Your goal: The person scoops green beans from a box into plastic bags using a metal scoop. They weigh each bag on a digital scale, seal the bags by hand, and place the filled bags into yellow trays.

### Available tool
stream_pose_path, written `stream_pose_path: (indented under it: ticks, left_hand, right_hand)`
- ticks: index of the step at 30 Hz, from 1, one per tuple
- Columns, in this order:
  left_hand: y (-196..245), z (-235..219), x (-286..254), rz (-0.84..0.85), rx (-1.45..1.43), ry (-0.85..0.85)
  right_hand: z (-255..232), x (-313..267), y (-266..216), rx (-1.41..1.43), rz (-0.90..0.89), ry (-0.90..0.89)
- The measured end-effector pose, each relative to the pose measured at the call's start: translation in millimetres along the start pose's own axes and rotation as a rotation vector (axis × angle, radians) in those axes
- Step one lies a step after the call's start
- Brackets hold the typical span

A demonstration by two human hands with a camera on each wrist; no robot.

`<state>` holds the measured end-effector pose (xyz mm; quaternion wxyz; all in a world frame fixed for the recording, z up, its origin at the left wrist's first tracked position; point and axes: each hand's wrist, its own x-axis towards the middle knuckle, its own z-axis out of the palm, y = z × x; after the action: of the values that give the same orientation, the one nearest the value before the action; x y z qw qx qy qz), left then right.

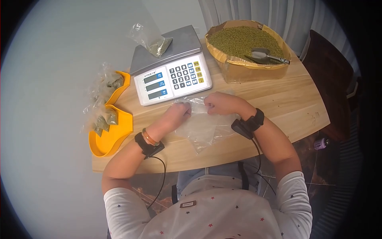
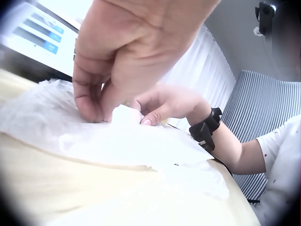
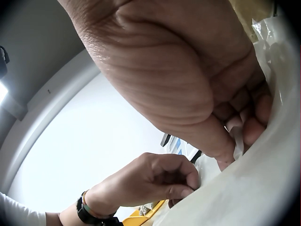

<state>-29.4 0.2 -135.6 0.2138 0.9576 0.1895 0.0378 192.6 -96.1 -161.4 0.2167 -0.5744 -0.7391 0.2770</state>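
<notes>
Two hands of mine, left hand and right hand, pinched the clear plastic film near its upper edge, fingers curled nearly closed on it. It lay between and below them on the worktop, and I judged it light, limp, slippery and easily torn, best taken by that edge. From it, the scale stood close at eleven o'clock, the carton at one, a yellow tray at nine; wood ran on toward three, its near edge at six.
</notes>
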Motion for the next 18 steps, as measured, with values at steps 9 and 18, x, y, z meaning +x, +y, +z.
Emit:
stream_pose_path:
  ticks: [9, 18]
  left_hand:
    - [-2.4, 4.0, 7.1, -0.006, 0.109, -0.051]
    - [13.6, -21.8, 23.1, 0.038, 0.177, -0.08]
  right_hand:
    - [13.5, 0.0, 1.9, -0.06, -0.033, 0.086]
    - [16.8, -3.8, 0.6, -0.044, -0.036, 0.129]
